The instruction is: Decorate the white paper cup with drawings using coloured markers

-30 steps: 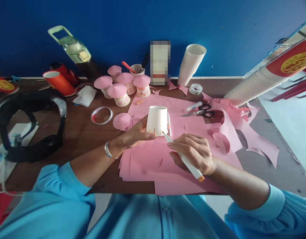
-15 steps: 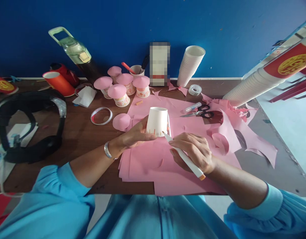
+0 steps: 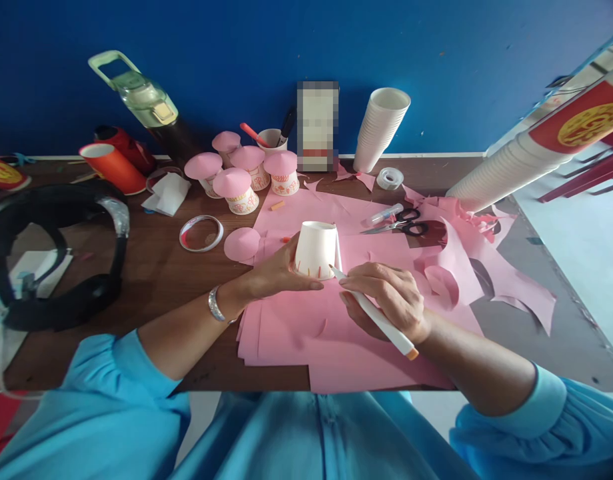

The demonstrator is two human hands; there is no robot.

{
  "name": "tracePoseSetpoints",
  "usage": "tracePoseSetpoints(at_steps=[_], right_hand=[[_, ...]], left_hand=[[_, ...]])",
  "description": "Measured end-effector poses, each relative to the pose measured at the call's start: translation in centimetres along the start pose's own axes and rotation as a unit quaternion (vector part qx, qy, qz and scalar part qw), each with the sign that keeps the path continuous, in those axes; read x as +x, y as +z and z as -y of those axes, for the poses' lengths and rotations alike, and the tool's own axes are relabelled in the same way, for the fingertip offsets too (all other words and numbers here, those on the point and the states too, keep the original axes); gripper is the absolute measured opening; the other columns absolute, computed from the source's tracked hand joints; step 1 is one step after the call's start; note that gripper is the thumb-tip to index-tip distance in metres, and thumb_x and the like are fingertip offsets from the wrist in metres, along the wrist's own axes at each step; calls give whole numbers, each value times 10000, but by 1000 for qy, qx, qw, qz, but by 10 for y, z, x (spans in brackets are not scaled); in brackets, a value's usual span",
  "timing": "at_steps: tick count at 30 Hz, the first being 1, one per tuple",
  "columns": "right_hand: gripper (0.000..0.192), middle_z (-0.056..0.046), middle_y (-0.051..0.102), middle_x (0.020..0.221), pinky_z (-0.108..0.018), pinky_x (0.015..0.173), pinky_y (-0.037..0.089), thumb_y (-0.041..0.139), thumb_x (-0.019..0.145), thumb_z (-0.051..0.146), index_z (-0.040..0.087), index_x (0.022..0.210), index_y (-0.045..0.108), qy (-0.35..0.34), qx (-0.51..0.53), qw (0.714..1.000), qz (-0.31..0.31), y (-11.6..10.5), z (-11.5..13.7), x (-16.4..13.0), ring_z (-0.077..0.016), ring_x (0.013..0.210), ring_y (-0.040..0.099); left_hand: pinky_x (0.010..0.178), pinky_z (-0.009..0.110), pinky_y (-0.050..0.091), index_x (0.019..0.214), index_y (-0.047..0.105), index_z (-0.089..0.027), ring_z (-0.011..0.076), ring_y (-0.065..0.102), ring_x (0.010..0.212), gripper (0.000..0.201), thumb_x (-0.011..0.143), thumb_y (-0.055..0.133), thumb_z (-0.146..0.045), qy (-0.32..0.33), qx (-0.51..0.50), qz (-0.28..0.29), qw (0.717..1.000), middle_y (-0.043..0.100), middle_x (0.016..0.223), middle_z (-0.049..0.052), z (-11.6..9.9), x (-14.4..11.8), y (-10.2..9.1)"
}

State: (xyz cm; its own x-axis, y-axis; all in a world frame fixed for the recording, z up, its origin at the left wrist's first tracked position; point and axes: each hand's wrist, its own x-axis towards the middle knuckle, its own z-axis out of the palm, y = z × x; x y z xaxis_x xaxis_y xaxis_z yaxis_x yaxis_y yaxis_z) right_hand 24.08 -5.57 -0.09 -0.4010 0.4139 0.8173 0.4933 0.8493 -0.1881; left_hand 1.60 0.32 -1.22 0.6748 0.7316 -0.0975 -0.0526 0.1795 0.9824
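My left hand (image 3: pixel 281 267) is closed around a white paper cup (image 3: pixel 316 247), held upside down above the pink paper sheets (image 3: pixel 291 327). Short orange and yellowish strokes run along the cup's rim. In my right hand (image 3: pixel 389 297) is a white marker (image 3: pixel 381 320) with an orange end, its tip at the cup's lower right. A thin white stick-like thing shows along the cup's right side; what it is I cannot make out. Left of the cup lies a pink paper cone (image 3: pixel 242 245). Several decorated cups with pink cone tops (image 3: pixel 235 190) stand farther back.
Scissors (image 3: pixel 401 227), a glue tube (image 3: pixel 385 214) and clear tape (image 3: pixel 390 179) lie behind my right hand. Pink scraps (image 3: pixel 466 247) spread rightward. Paper cup stacks (image 3: pixel 381 130) stand at back and right. A bottle (image 3: pixel 151 107), tape ring (image 3: pixel 201 233) and black headset-like strap (image 3: pixel 56 253) are leftward.
The cup has turned slightly and come down a little in my left hand, with its strokes shifted. The marker tip has moved slightly right along the rim.
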Motion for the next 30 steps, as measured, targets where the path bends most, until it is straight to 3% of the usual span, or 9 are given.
tracePoseSetpoints(at_steps=[15,26,30], right_hand=[[121,-32,720,785,-266,556,604,646,967,101,162,1070,628,-16,17,1000,11,2,2,0,-146,643,706],[136,-52,721,786,-267,567,598,676,944,59,129,1050,628,-29,16,999,26,1,2,0,-148,640,706],[123,-48,724,795,-264,581,619,656,971,87,140,1078,625,-29,-4,999,18,2,0,0,-146,656,714]], left_hand=[[804,339,549,1395,510,-218,264,671,1072,777,763,931,-384,17,70,10,997,692,1197,102,8,1,-4],[826,387,560,1315,499,-235,272,650,1056,798,685,956,-413,16,78,-11,997,653,1163,82,2,2,5],[874,401,555,1279,540,-236,275,648,1096,706,729,940,-427,7,73,-20,997,662,1189,85,3,1,1]])
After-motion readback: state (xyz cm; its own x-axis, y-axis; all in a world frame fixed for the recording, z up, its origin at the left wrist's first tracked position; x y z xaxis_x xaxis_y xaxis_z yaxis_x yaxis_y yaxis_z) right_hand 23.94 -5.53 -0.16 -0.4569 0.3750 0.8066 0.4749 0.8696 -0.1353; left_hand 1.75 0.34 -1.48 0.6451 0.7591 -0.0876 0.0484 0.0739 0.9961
